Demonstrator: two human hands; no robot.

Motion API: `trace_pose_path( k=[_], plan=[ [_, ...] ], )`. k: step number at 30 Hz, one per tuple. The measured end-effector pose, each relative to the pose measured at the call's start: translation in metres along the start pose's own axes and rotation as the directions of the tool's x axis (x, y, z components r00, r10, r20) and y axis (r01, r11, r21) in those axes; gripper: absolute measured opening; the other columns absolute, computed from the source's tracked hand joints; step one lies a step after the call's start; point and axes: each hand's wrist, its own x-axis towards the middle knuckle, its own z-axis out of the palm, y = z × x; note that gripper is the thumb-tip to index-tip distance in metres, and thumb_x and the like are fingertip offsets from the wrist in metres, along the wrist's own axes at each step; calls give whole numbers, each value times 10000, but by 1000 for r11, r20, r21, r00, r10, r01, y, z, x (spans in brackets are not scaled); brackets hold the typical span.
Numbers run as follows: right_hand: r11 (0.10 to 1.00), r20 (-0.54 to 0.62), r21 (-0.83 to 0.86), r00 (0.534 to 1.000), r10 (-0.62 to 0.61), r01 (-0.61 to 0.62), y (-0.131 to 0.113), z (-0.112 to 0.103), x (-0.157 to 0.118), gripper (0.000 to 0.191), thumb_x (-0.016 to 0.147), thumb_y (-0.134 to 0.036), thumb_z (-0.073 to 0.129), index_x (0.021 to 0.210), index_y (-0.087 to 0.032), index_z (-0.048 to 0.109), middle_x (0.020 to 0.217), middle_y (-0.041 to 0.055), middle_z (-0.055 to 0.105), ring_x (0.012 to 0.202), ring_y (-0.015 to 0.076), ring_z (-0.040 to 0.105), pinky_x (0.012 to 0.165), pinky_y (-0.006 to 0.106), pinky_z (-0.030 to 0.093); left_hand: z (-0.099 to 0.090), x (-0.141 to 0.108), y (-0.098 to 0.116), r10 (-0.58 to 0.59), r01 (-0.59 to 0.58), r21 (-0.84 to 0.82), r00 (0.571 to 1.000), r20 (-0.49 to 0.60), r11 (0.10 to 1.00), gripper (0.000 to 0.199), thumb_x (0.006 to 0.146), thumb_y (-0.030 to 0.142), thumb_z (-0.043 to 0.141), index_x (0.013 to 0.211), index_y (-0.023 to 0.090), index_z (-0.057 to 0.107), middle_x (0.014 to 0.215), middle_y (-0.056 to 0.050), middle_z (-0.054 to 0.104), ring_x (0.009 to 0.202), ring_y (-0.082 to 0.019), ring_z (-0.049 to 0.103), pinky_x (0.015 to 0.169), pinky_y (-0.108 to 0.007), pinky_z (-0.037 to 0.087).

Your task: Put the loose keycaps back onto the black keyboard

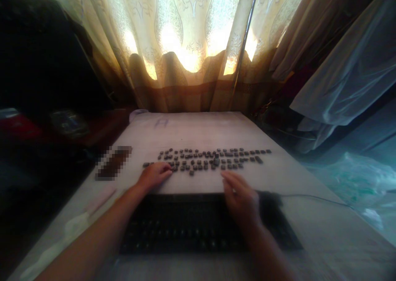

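Loose black keycaps (198, 155) lie in uneven rows across the white-covered table. My left hand (155, 175) rests at the left end of these rows, its fingers curled in with a small dark keycap (171, 168) at the tips. A black keyboard (192, 215) lies in front of me, blurred, with small light spots along its near rows. Over its right part reaches my right hand (243, 194), fingers stretched forward and apart from the thumb, the tips just short of the keycap rows. Nothing shows between them.
A cable (312, 197) runs from the keyboard to the table's right edge. On the left lie a pixelated brown item (114, 163) and a pale pink strip (100, 199). Curtains (193, 33) hang behind the table (198, 128). Clear plastic (349, 178) is at the right.
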Motion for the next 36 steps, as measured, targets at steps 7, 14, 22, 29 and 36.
trace_pose_path(
  k=[7, 14, 22, 29, 36],
  plan=[
    [1000, 23, 0, 1000, 7, -7, 1, 0, -1, 251, 935, -178, 515, 1030, -212, 744, 997, 87, 770, 897, 200, 745, 827, 327, 627, 2, 3, 0, 1, -1, -16, 1000, 0, 1000, 310, 793, 402, 614, 1022, 251, 759, 1050, -42, 753, 948, -242, 675, 814, -318, 492],
    [1000, 42, -6, 999, 2, -1, 3, -1, -2, 224, 928, -176, 535, 1005, -181, 745, 994, 102, 768, 896, 212, 743, 816, 332, 626, 1, -3, 4, -37, 36, -69, 999, -18, 997, 314, 802, 421, 598, 998, 230, 753, 1004, -46, 755, 884, -237, 678, 794, -325, 494],
    [1000, 90, 26, 996, 5, -7, 0, -1, -3, 240, 924, -185, 533, 1024, -210, 750, 1011, 88, 767, 913, 213, 739, 839, 346, 620, -16, -32, 2, -100, 77, -189, 988, -117, 979, 373, 797, 461, 602, 1054, 221, 726, 935, -20, 763, 748, -182, 665, 758, -289, 515],
    [999, 133, 40, 991, 9, -14, -1, 3, -5, 245, 923, -204, 525, 1011, -222, 753, 999, 82, 768, 902, 211, 741, 831, 344, 621, -19, -99, 14, -133, 76, -312, 977, -165, 947, 412, 788, 522, 615, 1033, 212, 731, 816, -19, 745, 681, -182, 656, 707, -303, 544],
    [999, 171, 40, 985, 10, -17, -5, 4, -8, 246, 927, -203, 514, 1001, -205, 749, 1003, 89, 765, 904, 207, 738, 832, 335, 619, -6, -145, 28, -34, -42, -348, 977, -209, 937, 342, 824, 484, 623, 1031, 249, 758, 931, -42, 764, 808, -215, 689, 775, -344, 556]
  ],
)
